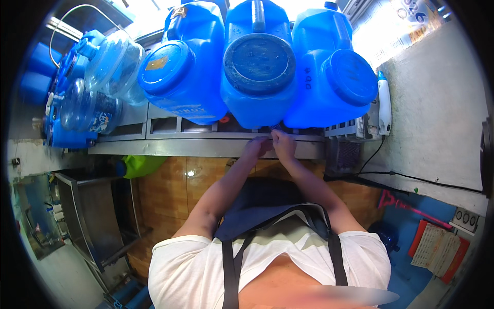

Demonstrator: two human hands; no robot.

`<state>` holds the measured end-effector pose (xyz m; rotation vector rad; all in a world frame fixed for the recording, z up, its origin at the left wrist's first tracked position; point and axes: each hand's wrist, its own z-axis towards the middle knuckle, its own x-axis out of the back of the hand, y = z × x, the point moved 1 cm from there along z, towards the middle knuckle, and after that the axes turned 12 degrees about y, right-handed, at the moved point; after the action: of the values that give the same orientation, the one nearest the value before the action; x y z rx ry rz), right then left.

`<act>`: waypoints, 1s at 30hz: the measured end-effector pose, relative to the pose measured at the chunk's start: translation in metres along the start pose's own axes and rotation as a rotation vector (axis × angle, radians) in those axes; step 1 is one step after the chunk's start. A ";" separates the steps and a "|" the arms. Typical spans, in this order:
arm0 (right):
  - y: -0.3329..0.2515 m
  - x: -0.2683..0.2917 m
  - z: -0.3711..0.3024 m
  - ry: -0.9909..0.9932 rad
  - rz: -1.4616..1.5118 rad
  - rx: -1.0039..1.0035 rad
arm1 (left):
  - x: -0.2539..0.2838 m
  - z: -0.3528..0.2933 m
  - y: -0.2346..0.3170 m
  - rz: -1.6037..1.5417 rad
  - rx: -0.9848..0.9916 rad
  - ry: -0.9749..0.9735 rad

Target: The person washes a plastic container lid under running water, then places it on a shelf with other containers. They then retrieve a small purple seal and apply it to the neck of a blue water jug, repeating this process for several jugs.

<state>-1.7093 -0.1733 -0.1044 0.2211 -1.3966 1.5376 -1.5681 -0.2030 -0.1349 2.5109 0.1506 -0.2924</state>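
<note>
The white shirt (180, 268) lies nearest, while left hand (259, 147) and right hand (283, 145) curl close together, any pinch unclear, at the counter (200, 148) edge beside the middle jug (259, 72), probably stiff, slick, heavy if full, best held by its handle (258, 16).

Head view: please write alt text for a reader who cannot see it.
A person's left hand and right hand are close together at a metal counter, before three large blue jugs; whether they hold anything is unclear. Clear bottles sit further left.
</note>
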 end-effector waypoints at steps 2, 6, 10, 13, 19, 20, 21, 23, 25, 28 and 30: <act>0.001 -0.005 0.004 0.073 0.091 -0.041 | -0.010 0.003 0.007 -0.031 -0.023 -0.005; 0.006 -0.011 0.002 0.173 0.210 -0.231 | -0.023 0.014 0.014 -0.033 -0.009 0.046; 0.019 -0.023 -0.003 0.141 0.175 -0.367 | -0.025 0.023 0.011 -0.023 -0.034 0.053; 0.031 -0.037 -0.004 0.075 0.229 -0.340 | -0.026 0.026 0.014 0.087 -0.050 -0.026; 0.049 -0.045 -0.001 0.002 0.154 -0.304 | -0.037 0.028 0.014 0.253 -0.015 0.161; 0.050 -0.044 0.001 0.037 0.129 -0.245 | -0.037 0.031 0.012 0.273 -0.018 0.148; 0.052 -0.042 0.004 0.062 0.098 -0.187 | -0.037 0.036 0.009 0.284 -0.037 0.136; 0.054 -0.042 0.008 -0.001 0.048 -0.159 | -0.035 0.049 0.001 0.309 -0.088 0.052; 0.055 -0.046 0.010 -0.172 0.012 -0.220 | -0.032 0.066 -0.007 0.382 -0.144 -0.014; 0.053 -0.050 0.005 -0.381 0.428 -0.627 | -0.030 0.087 -0.016 0.391 -0.133 -0.008; 0.048 -0.045 0.001 -0.391 0.380 -0.476 | -0.028 0.089 -0.022 0.138 -0.013 0.106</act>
<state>-1.7239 -0.1902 -0.1661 -0.0470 -2.1696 1.4518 -1.6142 -0.2383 -0.2114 2.5100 0.0202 -0.1025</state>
